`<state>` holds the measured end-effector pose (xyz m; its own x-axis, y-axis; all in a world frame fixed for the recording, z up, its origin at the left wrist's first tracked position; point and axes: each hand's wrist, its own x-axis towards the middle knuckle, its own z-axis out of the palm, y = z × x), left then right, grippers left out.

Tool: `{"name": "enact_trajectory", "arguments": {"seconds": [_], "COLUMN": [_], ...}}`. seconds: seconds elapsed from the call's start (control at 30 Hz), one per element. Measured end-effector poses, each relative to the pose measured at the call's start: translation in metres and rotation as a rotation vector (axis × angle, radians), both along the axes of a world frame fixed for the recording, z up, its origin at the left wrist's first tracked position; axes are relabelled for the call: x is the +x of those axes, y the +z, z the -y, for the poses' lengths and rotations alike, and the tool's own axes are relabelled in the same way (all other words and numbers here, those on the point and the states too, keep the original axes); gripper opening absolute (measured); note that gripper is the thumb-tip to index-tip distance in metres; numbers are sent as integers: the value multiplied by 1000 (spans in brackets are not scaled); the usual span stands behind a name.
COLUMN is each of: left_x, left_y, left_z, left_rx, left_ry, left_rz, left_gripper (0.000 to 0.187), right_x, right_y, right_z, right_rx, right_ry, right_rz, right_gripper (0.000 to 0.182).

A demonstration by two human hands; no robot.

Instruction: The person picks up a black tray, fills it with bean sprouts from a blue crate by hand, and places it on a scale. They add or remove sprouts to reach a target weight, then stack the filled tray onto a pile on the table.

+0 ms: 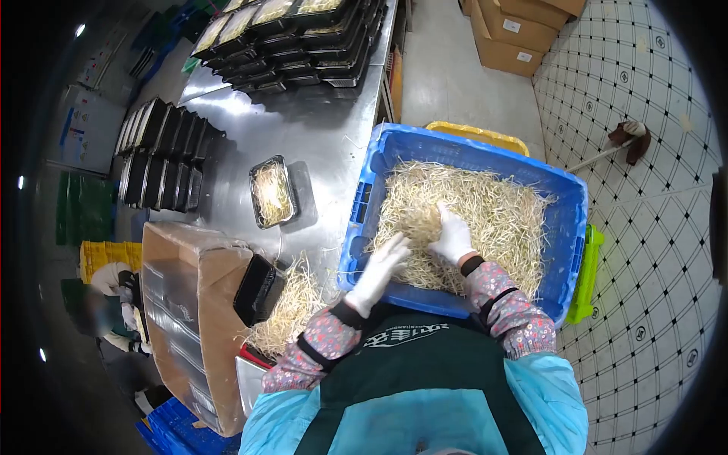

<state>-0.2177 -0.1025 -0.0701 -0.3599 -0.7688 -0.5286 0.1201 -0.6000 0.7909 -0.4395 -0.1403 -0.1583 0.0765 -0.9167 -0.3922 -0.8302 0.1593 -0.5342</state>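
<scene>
A blue crate (580,227) in front of me holds a deep heap of bean sprouts (493,208). My right hand (453,236), in a white glove, is over the heap, its fingers closed on a clump of sprouts that is smeared by motion. My left hand (383,267), also gloved, reaches over the crate's left wall with fingers stretched out beside that clump. More loose sprouts (292,303) lie piled on the left, below my left forearm. A black tray filled with sprouts (271,192) sits on the steel table (318,144).
Stacks of filled black trays (296,45) stand at the table's far end, with more trays (163,155) at its left. An open carton (201,303) and a black tray (258,288) are near my left. Brown boxes (516,34) are on the floor. Another person (114,303) is far left.
</scene>
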Motion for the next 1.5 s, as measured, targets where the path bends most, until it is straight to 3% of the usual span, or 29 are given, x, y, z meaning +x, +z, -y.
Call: {"name": "enact_trajectory", "arguments": {"seconds": [0.07,0.13,0.2,0.27,0.33,0.37,0.4,0.43,0.47,0.53,0.57,0.6,0.67,0.7,0.73,0.8,0.83,0.93,1.0,1.07,1.13,1.2,1.23,1.3,1.33,1.4,1.47,1.5], "left_x": [35,81,120,163,213,223,233,243,251,284,286,297,288,287,314,361,342,281,237,224,178,130,109,83,75,67,90,108], "left_y": [46,75,77,71,43,41,33,23,14,-27,-36,-41,-46,-51,-89,-154,-129,-50,2,12,55,92,111,127,131,127,107,94], "left_z": [-3,-16,-36,-61,-92,-106,-117,-123,-129,-141,-141,-139,-137,-133,-137,-144,-134,-117,-110,-106,-92,-85,-86,-91,-95,-114,-145,-167], "left_rx": [-159,-562,-604,-778,-740,-580,-450,-318,-188,-190,-175,25,106,112,-19,-293,-165,-298,-337,-618,-793,-1058,-1103,-1199,-1219,-1023,-998,-949], "left_ry": [134,232,726,952,1172,1213,1307,1394,1472,1491,1470,1438,1546,1623,1655,1692,1822,1951,1910,1812,1697,1416,1253,962,858,643,614,776], "left_rz": [14,534,600,1003,1247,1480,1501,1399,1291,945,881,810,601,605,659,762,771,792,766,745,743,1089,1286,1545,1596,1734,1479,1348], "left_gripper": [55,50,48,57,64,70,76,80,84,86,82,70,55,40,38,34,29,24,22,24,22,31,36,53,53,54,51,50], "right_x": [-15,-20,-11,6,19,22,23,18,7,-12,-17,-24,-46,-53,-59,-68,-70,-76,-68,-51,-26,10,31,86,113,167,223,251], "right_y": [7,7,9,20,11,5,-3,-9,-14,-17,8,14,22,32,35,38,41,56,92,121,138,158,161,186,195,196,210,217], "right_z": [4,6,-1,-8,-19,-22,-21,-19,-13,6,7,6,3,-2,-2,-6,-5,-5,-2,5,10,13,11,1,-7,-29,-61,-80], "right_rx": [-69,-74,-99,-59,-96,-101,-106,-174,-180,-56,-67,-77,-167,-207,-213,-65,-74,-21,-86,-195,-347,-539,-695,-688,-658,-867,-845,-843], "right_ry": [34,60,57,-3,-4,1,5,-13,-1,-33,-58,-50,-44,-38,-30,65,67,131,204,329,412,612,672,803,895,971,1101,1148], "right_rz": [-20,-119,-202,-364,-351,-329,-305,-272,-265,-102,-103,-98,130,244,246,19,21,-38,-65,-113,-103,-161,-136,-178,-232,-130,-88,-22], "right_gripper": [114,119,129,138,140,138,136,123,123,108,99,99,99,98,98,99,99,105,107,107,100,92,70,60,49,44,38,38]}}
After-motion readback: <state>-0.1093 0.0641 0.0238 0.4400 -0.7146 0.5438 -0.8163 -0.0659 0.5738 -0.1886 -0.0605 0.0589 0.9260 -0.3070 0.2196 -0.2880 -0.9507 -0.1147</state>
